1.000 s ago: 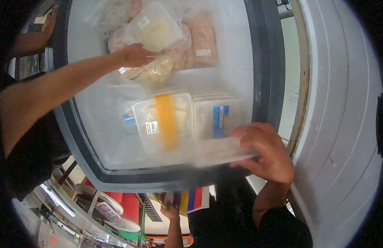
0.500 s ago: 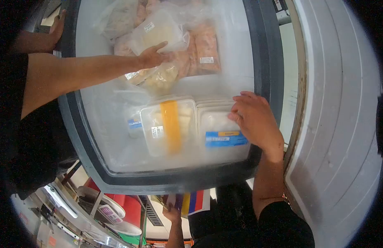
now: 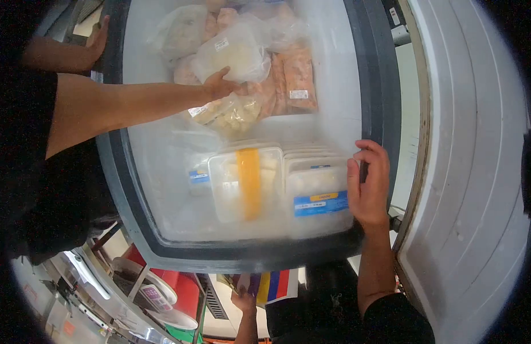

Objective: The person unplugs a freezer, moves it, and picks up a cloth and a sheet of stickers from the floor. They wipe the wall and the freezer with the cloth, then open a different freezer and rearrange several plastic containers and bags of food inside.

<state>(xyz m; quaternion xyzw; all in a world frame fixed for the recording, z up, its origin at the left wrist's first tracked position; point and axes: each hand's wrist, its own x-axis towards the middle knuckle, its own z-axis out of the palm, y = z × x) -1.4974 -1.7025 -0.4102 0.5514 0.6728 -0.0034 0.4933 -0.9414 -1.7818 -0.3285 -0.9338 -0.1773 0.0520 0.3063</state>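
Observation:
My right hand [image 3: 371, 186] is beside the right wall of a chest freezer [image 3: 119, 172], fingers apart and holding nothing. Its thumb is close to the corner of the front tray [image 3: 320, 180], a clear-wrapped white pack with a blue and yellow label in a row of similar trays. Left of these lies a clear plastic container [image 3: 225, 195] with a yellow band. Low in the view, outside the freezer, my left hand [image 3: 243, 301] is closed on a striped sheet [image 3: 274, 286] in yellow, blue and red.
A co-worker's hand [image 3: 222, 86] touches frozen bags near a white pack [image 3: 234, 54]; their other hand [image 3: 96, 46] is by the freezer's left rim. Orange-pink bags [image 3: 300, 74] lie at the back. A white lid-like panel [image 3: 460, 172] stands right. A scale [image 3: 153, 295] is lower left.
My right hand has moved off the labelled trays, rightward to the freezer's side, and its fingers have spread. The whole view has shifted slightly. The co-worker's hand stays among the bags.

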